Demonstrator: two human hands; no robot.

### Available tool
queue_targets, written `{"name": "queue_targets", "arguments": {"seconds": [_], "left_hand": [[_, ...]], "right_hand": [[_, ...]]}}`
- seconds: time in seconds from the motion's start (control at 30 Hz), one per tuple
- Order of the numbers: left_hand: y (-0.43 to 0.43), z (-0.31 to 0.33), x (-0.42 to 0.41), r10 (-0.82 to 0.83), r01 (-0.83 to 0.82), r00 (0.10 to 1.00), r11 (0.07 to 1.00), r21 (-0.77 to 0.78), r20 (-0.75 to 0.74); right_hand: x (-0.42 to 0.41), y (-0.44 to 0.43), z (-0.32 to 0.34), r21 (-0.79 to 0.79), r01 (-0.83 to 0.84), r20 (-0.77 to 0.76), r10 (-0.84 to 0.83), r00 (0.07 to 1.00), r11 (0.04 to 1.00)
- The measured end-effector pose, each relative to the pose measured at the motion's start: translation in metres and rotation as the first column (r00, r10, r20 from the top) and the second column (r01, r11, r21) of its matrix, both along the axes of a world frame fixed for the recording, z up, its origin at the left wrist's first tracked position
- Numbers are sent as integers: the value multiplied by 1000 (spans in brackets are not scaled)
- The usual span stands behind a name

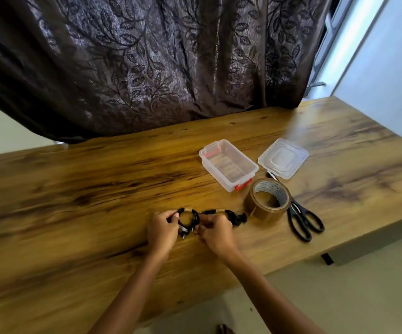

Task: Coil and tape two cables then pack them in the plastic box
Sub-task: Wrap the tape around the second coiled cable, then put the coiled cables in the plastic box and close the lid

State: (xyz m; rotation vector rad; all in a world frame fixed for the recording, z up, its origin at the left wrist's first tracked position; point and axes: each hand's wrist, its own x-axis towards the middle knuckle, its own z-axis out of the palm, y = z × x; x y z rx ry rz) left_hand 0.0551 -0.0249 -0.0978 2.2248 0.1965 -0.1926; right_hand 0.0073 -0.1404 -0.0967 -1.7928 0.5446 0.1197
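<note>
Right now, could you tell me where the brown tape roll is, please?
Head view: the brown tape roll sits right of centre on the table, just nearer than the plastic box, scissors at its right side.

1. The plastic box (215, 175) stands on the table (74, 201), with its lid (283, 157) just to the right.
2. The tape roll (269, 198) lies before both, with scissors (303, 220) to its right.
3. The second cable (228, 214) lies left of the roll.
4. Left again, the coiled cable (189, 219) sits between the left hand (161, 229) and right hand (215, 233).
</note>
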Motion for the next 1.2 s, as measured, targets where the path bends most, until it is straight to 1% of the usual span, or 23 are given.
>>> {"name": "queue_targets", "arguments": {"seconds": [0.13, 0.27, 0.37, 0.47, 0.53, 0.57, 0.67, 0.73, 0.8, 0.87, 0.97, 1.03, 1.13, 1.2], "left_hand": [[1, -4, 1, -35, 34, 999, 999, 37, 30], [4, -2, 1, -35, 35, 998, 999, 13, 56], [5, 4, 2, -37, 32, 994, 998, 51, 102], [0, 13, 9, -61, 52, 985, 997, 60, 161], [-10, 21, 17, -87, 85, 982, 996, 21, 169], [-17, 26, 21, -96, 100, 984, 995, -24, 151], [-41, 41, 33, -133, 142, 990, 966, -218, 52], [-59, 48, 42, -158, 143, 987, 931, -336, -18], [-74, 50, 52, -185, 141, 980, 901, -409, -71], [-89, 46, 59, -202, 133, 973, 887, -443, -113], [-102, 39, 66, -202, 124, 969, 894, -430, -141], [-106, 34, 71, -184, 101, 970, 899, -425, -157], [-99, 32, 82, -153, 68, 974, 898, -435, -165], [-89, 31, 90, -122, 36, 980, 888, -459, -159]], "right_hand": [[-2, -3, 3, -33, -74, 6, 74, 997, 997], [-9, -8, 13, -103, -5, 87, 14, 996, 995], [-13, -17, 28, -231, 39, 158, -2, 987, 972], [-8, -31, 44, -408, 97, 236, 2, 972, 908], [2, -45, 52, -523, 161, 283, -8, 959, 837], [9, -53, 56, -563, 185, 293, -14, 956, 805], [30, -79, 63, -642, 199, 255, -39, 966, 741], [43, -95, 64, -668, 175, 197, -54, 979, 723], [53, -107, 63, -686, 122, 125, -49, 991, 717], [61, -117, 63, -688, 64, 52, -39, 998, 722], [70, -126, 61, -683, 10, -14, -27, 1000, 730], [76, -128, 60, -676, 27, -5, -41, 999, 737], [81, -125, 64, -636, 120, 62, -105, 993, 762], [82, -118, 65, -616, 140, 110, -91, 990, 776]]}}
